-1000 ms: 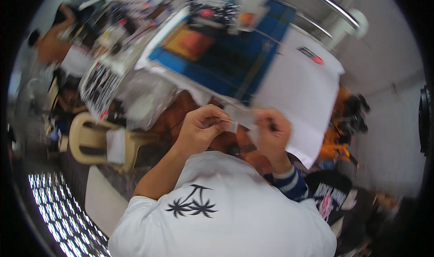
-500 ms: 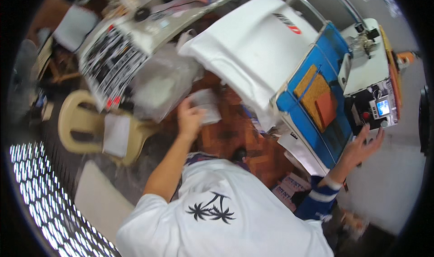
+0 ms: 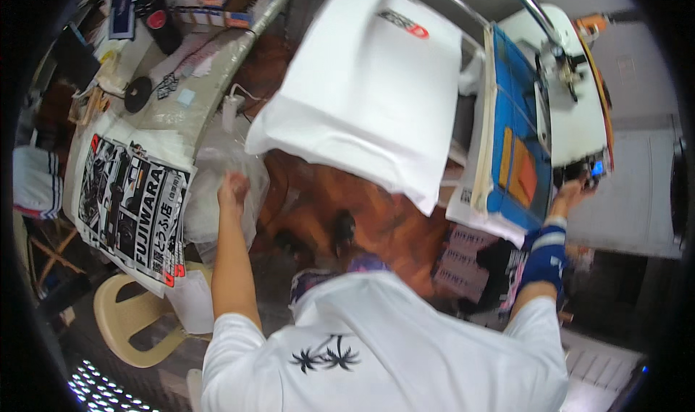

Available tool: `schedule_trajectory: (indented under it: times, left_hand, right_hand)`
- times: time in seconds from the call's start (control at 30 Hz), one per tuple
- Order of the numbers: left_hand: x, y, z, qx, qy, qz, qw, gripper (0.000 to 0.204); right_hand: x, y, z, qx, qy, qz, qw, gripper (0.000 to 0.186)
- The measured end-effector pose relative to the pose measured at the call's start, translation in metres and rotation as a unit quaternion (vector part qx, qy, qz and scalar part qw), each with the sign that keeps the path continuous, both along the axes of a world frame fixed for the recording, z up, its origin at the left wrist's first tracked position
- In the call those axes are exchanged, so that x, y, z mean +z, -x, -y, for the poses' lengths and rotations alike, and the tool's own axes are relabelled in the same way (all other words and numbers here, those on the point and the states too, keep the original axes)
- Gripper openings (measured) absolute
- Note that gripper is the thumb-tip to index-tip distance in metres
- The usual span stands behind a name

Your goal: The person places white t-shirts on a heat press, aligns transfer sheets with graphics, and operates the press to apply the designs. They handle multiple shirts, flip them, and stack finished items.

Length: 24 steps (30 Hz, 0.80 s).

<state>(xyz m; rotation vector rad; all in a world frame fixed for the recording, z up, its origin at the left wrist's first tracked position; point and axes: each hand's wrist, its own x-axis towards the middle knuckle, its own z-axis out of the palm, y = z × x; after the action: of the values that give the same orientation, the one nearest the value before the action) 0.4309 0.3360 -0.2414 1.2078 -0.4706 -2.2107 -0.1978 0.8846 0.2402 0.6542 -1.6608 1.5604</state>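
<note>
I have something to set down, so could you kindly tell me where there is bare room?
The white cloth is bare between its printed mark and near hem; brown floor shows between that hem and the dark shoes. Crowded: the left table, with printed sheets and boxes, and beside the right hand, by the small screen.

Single head-worn fisheye view, facing steeply down, white shirt close below, reddish-brown floor farther off

- Left hand loosely curled, left forearm extended forward
- Right hand far out to the side, right arm stretched, exact finger pose unclear
</note>
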Motion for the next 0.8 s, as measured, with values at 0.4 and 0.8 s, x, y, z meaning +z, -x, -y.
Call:
schedule_trajectory:
  times: [0.4,0.8]
  left_hand:
    - [0.177,0.111,0.1,-0.266,0.379,0.221,0.859,0.038]
    - [0.192,0.058,0.095,-0.246,0.074,0.009,0.966,0.035]
  right_hand:
    - [-0.03,0.056,-0.009,-0.064,-0.017,0.115,0.991,0.066]
    - [-0.03,0.022,0.009,-0.196,-0.063,0.139,0.969,0.06]
